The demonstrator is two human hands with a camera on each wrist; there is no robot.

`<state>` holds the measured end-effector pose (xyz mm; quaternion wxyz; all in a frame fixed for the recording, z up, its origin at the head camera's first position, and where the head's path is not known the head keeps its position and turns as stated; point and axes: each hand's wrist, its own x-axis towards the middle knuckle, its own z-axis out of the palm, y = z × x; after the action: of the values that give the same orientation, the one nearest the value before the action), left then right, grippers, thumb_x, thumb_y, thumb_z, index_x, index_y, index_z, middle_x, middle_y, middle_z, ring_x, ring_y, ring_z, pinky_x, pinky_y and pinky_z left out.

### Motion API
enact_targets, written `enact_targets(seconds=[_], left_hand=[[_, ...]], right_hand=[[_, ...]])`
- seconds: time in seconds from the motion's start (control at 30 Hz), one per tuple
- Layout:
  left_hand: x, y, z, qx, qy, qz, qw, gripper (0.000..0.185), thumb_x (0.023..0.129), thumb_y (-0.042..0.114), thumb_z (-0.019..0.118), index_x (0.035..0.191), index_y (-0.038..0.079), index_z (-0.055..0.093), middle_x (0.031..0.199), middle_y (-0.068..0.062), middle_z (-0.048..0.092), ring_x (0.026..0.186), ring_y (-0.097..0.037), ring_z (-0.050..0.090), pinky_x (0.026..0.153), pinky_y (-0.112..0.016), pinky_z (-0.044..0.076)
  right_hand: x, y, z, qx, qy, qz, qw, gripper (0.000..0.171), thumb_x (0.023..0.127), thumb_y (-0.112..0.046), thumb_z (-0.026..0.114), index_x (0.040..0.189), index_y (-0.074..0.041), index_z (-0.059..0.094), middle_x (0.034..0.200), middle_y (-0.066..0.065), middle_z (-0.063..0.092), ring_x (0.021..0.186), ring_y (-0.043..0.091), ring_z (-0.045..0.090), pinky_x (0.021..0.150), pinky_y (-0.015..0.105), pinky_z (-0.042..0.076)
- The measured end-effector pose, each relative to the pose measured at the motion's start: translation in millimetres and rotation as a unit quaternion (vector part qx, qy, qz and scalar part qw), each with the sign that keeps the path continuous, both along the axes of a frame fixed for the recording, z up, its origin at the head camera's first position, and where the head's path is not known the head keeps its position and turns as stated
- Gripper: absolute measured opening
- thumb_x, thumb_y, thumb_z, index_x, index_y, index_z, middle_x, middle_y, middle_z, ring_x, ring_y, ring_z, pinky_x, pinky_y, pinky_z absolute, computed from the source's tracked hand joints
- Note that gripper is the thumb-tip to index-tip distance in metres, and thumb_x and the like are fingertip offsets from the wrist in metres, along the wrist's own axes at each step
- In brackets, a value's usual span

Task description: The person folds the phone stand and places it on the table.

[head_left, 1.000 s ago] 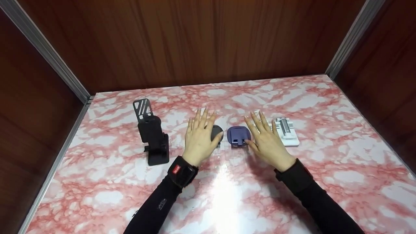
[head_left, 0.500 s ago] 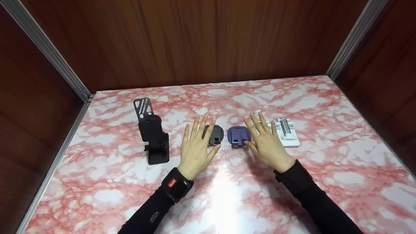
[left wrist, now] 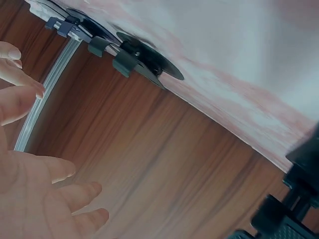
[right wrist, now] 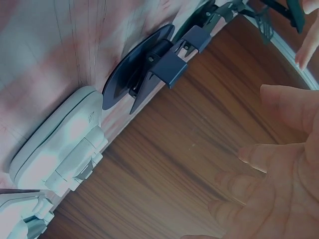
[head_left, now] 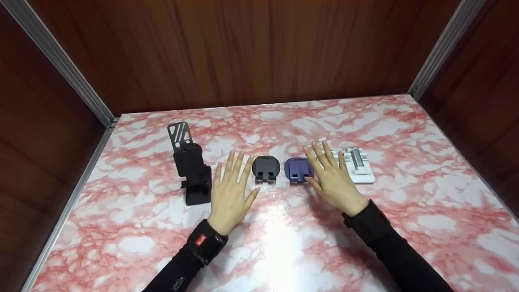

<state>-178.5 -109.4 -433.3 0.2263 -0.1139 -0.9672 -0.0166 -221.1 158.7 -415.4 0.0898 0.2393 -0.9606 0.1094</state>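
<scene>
Several phone stands stand in a row on the table. My left hand (head_left: 230,198), fingers straight and spread, is held above the table between the tall black phone stand (head_left: 189,164) and the round black folding phone stand (head_left: 266,168). It holds nothing. My right hand (head_left: 335,184), also spread and holding nothing, hovers over the row, partly covering the round purple folding phone stand (head_left: 298,169) and a white phone stand (right wrist: 25,214). Another white phone stand (head_left: 359,166) lies just right of it. In the right wrist view, a gap shows between the palm and the stands.
The pink and white marbled table (head_left: 134,243) is enclosed by brown wood-grain panels (head_left: 259,52) at the back and sides. Metal corner posts (head_left: 440,46) rise at the rear corners. A bright reflection lies on the table's front middle.
My left hand has moved left and toward me, uncovering the round black phone stand. The right hand has stayed almost still, and the stands have not moved.
</scene>
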Motion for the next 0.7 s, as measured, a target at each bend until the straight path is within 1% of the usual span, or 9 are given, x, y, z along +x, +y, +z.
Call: enact_targets(seconds=[0.1,0.17,0.27,0.33,0.4,0.47,0.57,0.63,0.7], left_hand=[[1.9,-6.7,3.4,0.004,0.001,0.010,0.9999,0.078,0.087,0.053,0.052,0.149,0.022,0.016,0.157,-0.002,0.012,0.145,-0.024,0.010,0.117,-0.047,0.015],[2.1,-12.0,7.1,0.012,0.008,0.013,0.9998,0.076,0.088,0.052,0.051,0.149,0.020,0.019,0.157,-0.003,0.013,0.144,-0.025,0.012,0.117,-0.049,0.014],[1.3,-20.8,14.3,0.013,0.012,0.023,0.9996,0.076,0.089,0.053,0.049,0.149,0.018,0.017,0.157,-0.005,0.011,0.144,-0.026,0.009,0.117,-0.051,0.011],[0.1,-27.4,18.9,0.018,0.015,0.028,0.9993,0.077,0.088,0.052,0.050,0.148,0.017,0.017,0.156,-0.006,0.010,0.144,-0.026,0.007,0.117,-0.052,0.010],[-1.0,-34.3,23.2,0.021,0.012,0.039,0.9990,0.079,0.088,0.052,0.050,0.149,0.016,0.014,0.156,-0.007,0.007,0.144,-0.026,0.004,0.117,-0.052,0.008],[-2.1,-41.2,27.0,0.037,0.015,0.046,0.9982,0.079,0.088,0.050,0.052,0.149,0.016,0.013,0.156,-0.007,0.008,0.144,-0.027,0.005,0.117,-0.052,0.006],[-2.9,-50.9,32.0,0.054,0.014,0.058,0.9968,0.078,0.090,0.050,0.050,0.149,0.017,0.011,0.156,-0.007,0.010,0.145,-0.028,0.004,0.117,-0.050,0.004],[-2.8,-56.8,34.8,0.068,0.016,0.063,0.9955,0.076,0.090,0.050,0.048,0.149,0.016,0.013,0.156,-0.008,0.013,0.145,-0.028,0.005,0.118,-0.049,0.003],[-2.7,-62.5,37.3,0.081,0.013,0.069,0.9943,0.075,0.091,0.049,0.048,0.149,0.015,0.015,0.156,-0.008,0.014,0.145,-0.027,0.004,0.118,-0.048,0.003]], right_hand=[[0.6,-0.2,-0.3,-0.001,-0.001,0.001,1.000,0.070,0.093,-0.032,0.051,0.149,-0.018,0.012,0.156,0.010,0.005,0.144,0.033,-0.001,0.111,0.064,0.000],[1.0,-0.3,-0.6,-0.004,-0.001,0.001,1.000,0.070,0.093,-0.031,0.051,0.149,-0.018,0.012,0.156,0.010,0.006,0.144,0.033,0.000,0.111,0.064,0.001],[1.4,-0.5,-0.5,-0.006,0.001,0.000,1.000,0.070,0.093,-0.031,0.052,0.149,-0.018,0.013,0.157,0.010,0.006,0.144,0.033,0.001,0.112,0.064,0.002],[1.3,-0.5,-0.7,-0.007,-0.001,-0.001,1.000,0.070,0.093,-0.031,0.052,0.149,-0.018,0.012,0.157,0.010,0.005,0.144,0.033,0.000,0.112,0.063,0.001],[1.2,-0.6,-0.7,-0.007,-0.002,0.000,1.000,0.071,0.093,-0.031,0.053,0.149,-0.018,0.012,0.157,0.010,0.005,0.144,0.033,0.000,0.112,0.063,0.000],[1.3,-0.8,-0.6,-0.008,-0.002,0.000,1.000,0.072,0.092,-0.031,0.053,0.149,-0.018,0.012,0.157,0.010,0.005,0.144,0.033,0.000,0.112,0.063,0.000],[1.3,-1.0,-0.5,-0.009,0.000,0.002,1.000,0.072,0.092,-0.031,0.053,0.149,-0.018,0.012,0.156,0.010,0.005,0.144,0.034,0.001,0.111,0.064,0.001],[1.4,-1.1,-0.2,-0.006,0.000,0.003,1.000,0.072,0.093,-0.031,0.053,0.150,-0.018,0.011,0.157,0.010,0.004,0.144,0.034,0.001,0.112,0.064,0.001],[1.7,-1.2,0.1,-0.004,-0.005,0.003,1.000,0.072,0.093,-0.031,0.052,0.150,-0.018,0.010,0.157,0.010,0.003,0.144,0.033,0.000,0.112,0.064,0.001]])
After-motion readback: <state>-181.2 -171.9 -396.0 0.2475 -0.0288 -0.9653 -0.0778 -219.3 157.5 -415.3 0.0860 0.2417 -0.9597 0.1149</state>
